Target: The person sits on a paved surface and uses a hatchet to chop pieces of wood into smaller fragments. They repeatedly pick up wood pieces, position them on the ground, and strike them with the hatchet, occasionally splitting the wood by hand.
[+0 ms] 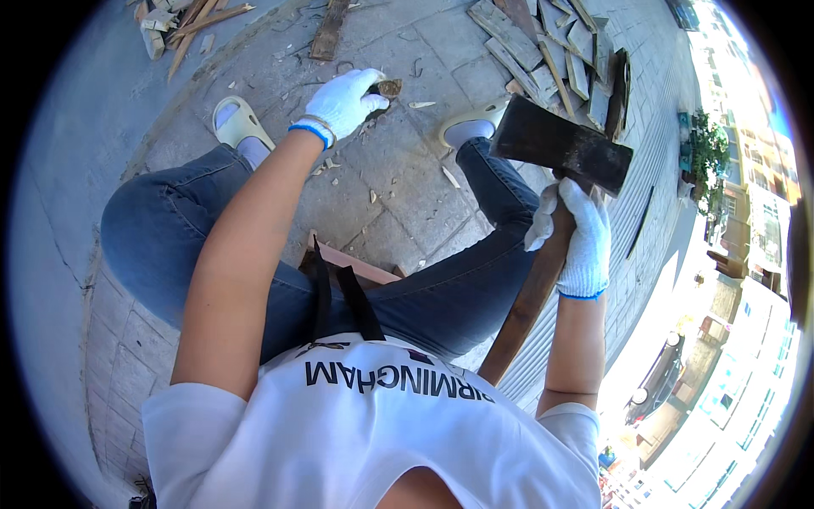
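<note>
My right hand, in a white knit glove with a blue cuff, grips the wooden handle of an axe just below its dark steel head. The head is raised over my right lower leg, and the handle slants back towards my body. In front of me, low over the paving, my left hand wears a matching glove. Its thumb and fingers are closed around a short wood chunk, whose end shows past the fingertips; the glove hides the rest.
Split boards are heaped at the far right. Wood scraps lie far left, and a plank lies ahead. Chips and bent metal pieces litter the paving. A wooden stool shows beneath me. Sandals are on my feet.
</note>
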A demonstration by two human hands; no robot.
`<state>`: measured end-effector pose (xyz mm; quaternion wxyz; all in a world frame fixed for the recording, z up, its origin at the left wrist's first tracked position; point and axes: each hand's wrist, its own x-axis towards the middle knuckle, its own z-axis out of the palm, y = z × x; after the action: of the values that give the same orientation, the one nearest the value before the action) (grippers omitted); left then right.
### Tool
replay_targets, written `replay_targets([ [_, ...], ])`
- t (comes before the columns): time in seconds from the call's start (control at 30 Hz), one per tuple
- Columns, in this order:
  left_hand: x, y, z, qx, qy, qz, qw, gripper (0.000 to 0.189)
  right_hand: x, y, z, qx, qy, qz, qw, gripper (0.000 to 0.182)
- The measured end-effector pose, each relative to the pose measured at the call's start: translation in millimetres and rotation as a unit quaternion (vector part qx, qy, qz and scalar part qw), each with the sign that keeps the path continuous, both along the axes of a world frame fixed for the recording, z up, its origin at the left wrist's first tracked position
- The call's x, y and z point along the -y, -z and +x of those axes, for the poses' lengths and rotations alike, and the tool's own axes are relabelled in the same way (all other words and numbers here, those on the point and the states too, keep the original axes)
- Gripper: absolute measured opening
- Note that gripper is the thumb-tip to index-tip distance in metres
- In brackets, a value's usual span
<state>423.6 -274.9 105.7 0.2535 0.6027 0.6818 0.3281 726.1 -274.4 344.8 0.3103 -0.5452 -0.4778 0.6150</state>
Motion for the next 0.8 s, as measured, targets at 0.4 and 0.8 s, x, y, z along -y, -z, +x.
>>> replay_targets([
  [0.4, 89.5, 89.1, 57.1, 0.067, -0.053, -0.031, 0.996, 0.036, 11.5, 129.7, -57.9, 0.199, -0.202, -0.134, 0.949, 0.013],
  [0.8, 91.8, 102.3, 61.1, 0.030, -0.015, 0.039, 0.999, 0.042, 25.9, 128.6, -63.7, 0.309, -0.206, -0.198, 0.907, 0.030],
])
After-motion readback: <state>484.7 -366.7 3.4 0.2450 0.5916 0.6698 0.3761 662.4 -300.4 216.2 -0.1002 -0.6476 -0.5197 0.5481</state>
